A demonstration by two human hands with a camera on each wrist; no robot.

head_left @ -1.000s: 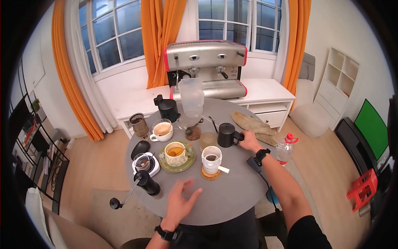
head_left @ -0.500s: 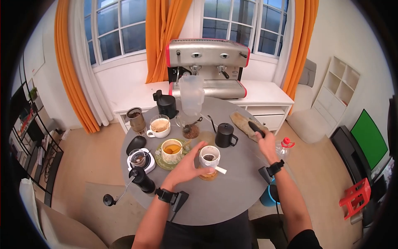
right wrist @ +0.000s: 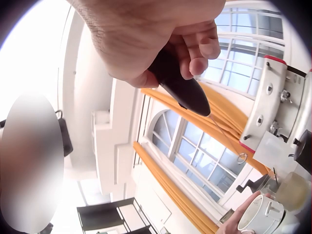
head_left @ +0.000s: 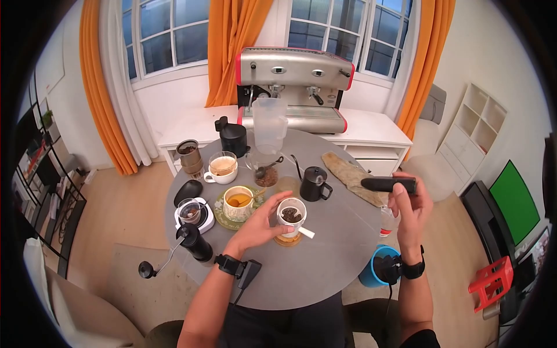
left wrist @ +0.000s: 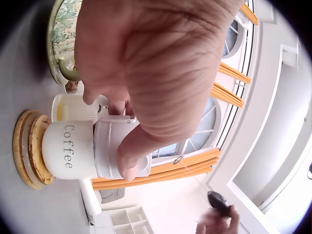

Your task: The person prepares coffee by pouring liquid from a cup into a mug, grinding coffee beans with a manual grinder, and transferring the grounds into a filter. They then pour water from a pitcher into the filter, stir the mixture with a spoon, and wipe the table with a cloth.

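Observation:
My left hand (head_left: 255,228) grips a white cylindrical piece (left wrist: 105,151), thumb on the near side and fingers around the far side. It sits on a white mug (left wrist: 68,151) lettered "Coffee", with a white handle. Dark brown matter (head_left: 290,215) shows inside the top. A round wooden coaster (head_left: 288,240) lies under the mug. To the right, beyond the table edge, my right hand (head_left: 413,210) holds up a black hand-held milk frother (head_left: 383,184). Its thin wire and small ring whisk (right wrist: 242,158) stick out from the black handle.
A black gooseneck kettle (head_left: 314,184) stands behind the mug. Left of it are a patterned cup (head_left: 238,211) on a green saucer, a white scale (head_left: 204,220) and a black hand grinder (head_left: 197,243). A brown cloth (head_left: 351,177) lies behind right; a blue bin (head_left: 371,272) is below.
My right hand has left the kettle's side, picked up the frother and raised it toward me to the right. My left hand has moved forward and taken hold of the white piece on the mug.

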